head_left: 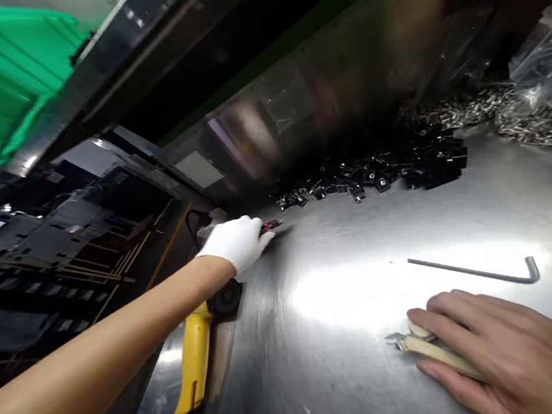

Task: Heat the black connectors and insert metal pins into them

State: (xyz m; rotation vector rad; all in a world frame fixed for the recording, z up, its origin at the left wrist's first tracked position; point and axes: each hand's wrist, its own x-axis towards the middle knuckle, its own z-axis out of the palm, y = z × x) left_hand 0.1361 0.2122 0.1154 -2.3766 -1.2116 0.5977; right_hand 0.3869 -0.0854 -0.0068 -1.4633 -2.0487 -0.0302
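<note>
My left hand (235, 242), in a white glove, reaches out to the table's far left part. Its fingers are closed on a small dark tool with red parts (270, 226), whose tip sticks out to the right. My bare right hand (504, 348) is at the lower right, with its fingers wrapped round cutting pliers (434, 350) that have cream handles. The metal jaws point left over the metal table (349, 362). Just beyond the right hand lies an L-shaped hex key (477, 272).
Black small parts (428, 160) are heaped along the back. Silver fasteners (535, 118) and clear plastic bags (547, 57) fill the back right. A yellow power tool (194, 358) lies at the left edge. Above hangs a shelf (120, 59) with a green bin (4, 77).
</note>
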